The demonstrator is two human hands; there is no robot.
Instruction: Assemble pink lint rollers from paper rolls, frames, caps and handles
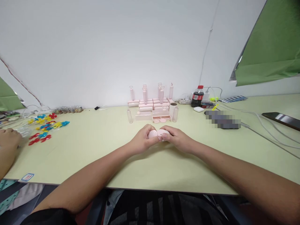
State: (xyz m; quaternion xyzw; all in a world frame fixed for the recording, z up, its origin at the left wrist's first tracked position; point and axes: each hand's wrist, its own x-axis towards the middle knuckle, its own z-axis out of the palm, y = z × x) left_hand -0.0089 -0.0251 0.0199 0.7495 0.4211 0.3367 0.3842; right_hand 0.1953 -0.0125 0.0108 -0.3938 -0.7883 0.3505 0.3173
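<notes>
My left hand (pixel 144 139) is closed on a pale pink rounded piece (pixel 152 134). A second pale pink rounded piece (pixel 164 132) is gripped by my right hand (pixel 177 139). Both pieces touch or nearly touch side by side just above the table; whether they are joined I cannot tell, and my fingers cover part of them. Beyond my hands sits an open pink box (pixel 161 121) with small round pink parts in it. Clear pinkish tubes (pixel 129 116) stand nearby, and more tubes with heart-shaped tops (pixel 144 96) rise on pink boxes (pixel 133 103) behind.
At left, a co-worker's hand (pixel 9 150) rests by red, blue and yellow flower-shaped pieces (pixel 43 134). A cola bottle (pixel 197 97), a white case (pixel 198 109), cables (pixel 262 122) and a phone (pixel 282 119) lie along the right. The table's front edge (pixel 173 189) is near my body.
</notes>
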